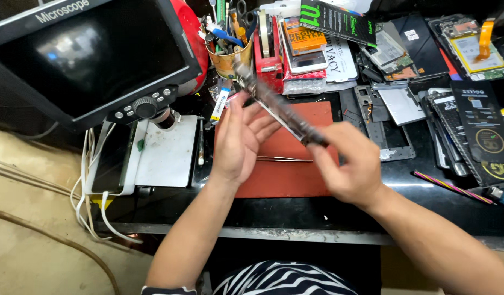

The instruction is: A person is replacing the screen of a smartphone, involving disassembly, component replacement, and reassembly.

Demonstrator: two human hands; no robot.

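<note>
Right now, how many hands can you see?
2: the left hand is open over the red mat; the right hand grips a long dark phone edge-on above it. No others show.

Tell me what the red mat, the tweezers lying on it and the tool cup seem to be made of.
Red mat: likely rubber or silicone; flat, matte, no glare.
Tweezers: metal, probably steel; thin, silvery, with a bright glint.
Tool cup: possibly paper or thin plastic; yellowish printed wall, worn look; hard to tell.
</note>
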